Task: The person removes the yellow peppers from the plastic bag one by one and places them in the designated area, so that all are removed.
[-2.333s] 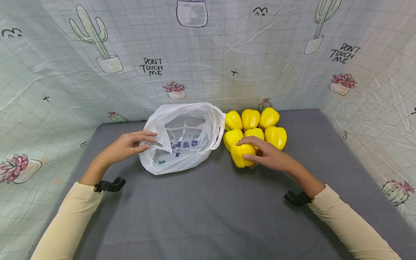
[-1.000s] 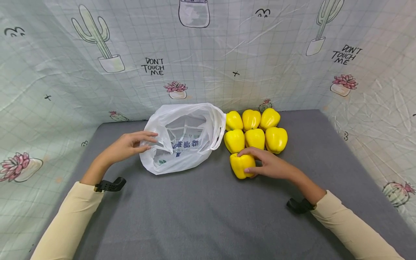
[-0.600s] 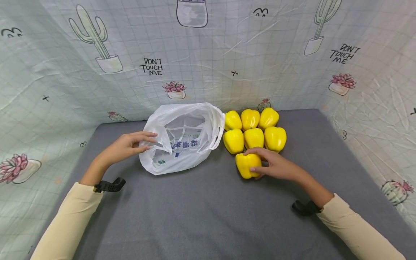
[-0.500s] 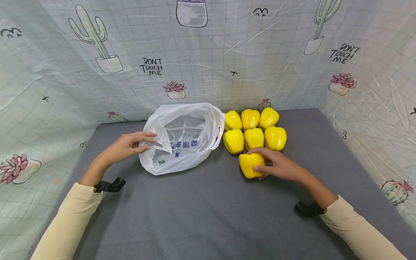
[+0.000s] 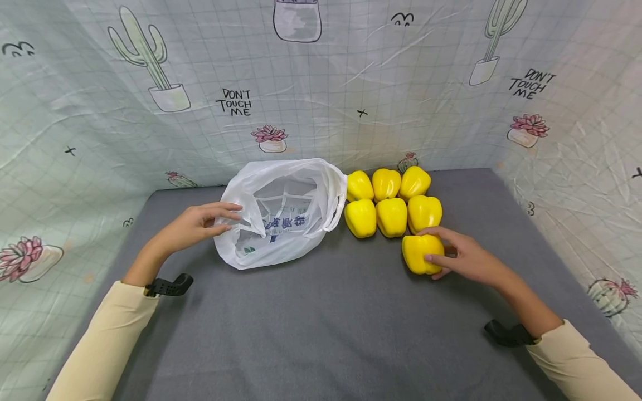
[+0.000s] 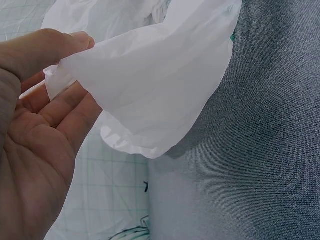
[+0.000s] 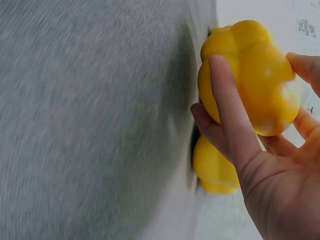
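On the left, my left hand (image 5: 193, 227) holds the left rim of a white plastic bag (image 5: 298, 250), whose mouth gapes upward with blue print inside. The left wrist view has the thumb on the outside of the bag's film (image 6: 155, 85) and fingers behind it. My right hand (image 5: 466, 257) grips a yellow bell pepper (image 5: 417, 253), thumb on the near side and fingers over the far side. In the right wrist view this bell pepper (image 7: 265, 75) lies within the spread fingers; whether it touches the table cannot be told.
Several other yellow bell peppers (image 5: 391, 216) stand in two rows right of the bag, close to its handles. A grey cloth (image 5: 311, 328) covers the table. A printed curtain (image 5: 321, 100) hangs behind and at both sides.
My right hand first brought the bell pepper toward me off the group, then slid it rightward to below the right end of the front row. The left hand and bag stay put.
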`<state>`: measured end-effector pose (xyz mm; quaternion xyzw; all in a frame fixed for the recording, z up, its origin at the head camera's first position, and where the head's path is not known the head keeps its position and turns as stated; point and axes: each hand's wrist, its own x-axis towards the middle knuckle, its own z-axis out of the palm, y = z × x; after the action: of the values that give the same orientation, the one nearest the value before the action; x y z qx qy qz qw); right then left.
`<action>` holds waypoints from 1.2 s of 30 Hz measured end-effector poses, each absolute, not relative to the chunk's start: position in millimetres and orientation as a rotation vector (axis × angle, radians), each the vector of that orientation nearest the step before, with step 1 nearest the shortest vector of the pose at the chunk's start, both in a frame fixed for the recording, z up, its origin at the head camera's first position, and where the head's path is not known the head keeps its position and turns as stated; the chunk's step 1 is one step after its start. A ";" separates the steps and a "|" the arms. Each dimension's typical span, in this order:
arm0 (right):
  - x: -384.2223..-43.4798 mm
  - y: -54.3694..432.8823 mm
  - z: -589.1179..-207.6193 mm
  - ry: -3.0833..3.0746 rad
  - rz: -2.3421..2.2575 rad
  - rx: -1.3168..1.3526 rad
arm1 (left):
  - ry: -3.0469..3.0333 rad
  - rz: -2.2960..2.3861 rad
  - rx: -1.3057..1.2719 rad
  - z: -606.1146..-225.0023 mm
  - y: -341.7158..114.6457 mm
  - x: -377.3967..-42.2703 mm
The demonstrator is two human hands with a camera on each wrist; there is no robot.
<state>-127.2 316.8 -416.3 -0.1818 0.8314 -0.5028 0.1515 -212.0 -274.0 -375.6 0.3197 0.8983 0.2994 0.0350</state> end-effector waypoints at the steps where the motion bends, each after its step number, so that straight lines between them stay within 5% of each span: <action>1: -126.9 318.4 -416.3 2.401 -1.428 -0.514 | 2.764 0.921 0.975 -375.7 -273.9 -211.9; 36: -124.6 324.8 -418.4 2.955 -0.978 -0.680 | 2.760 0.931 0.955 -376.0 -274.2 -209.9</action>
<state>-124.6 324.8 -418.4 -0.2133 0.9273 -0.3068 -0.0222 -209.9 -274.2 -376.0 0.3114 0.8997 0.3035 0.0379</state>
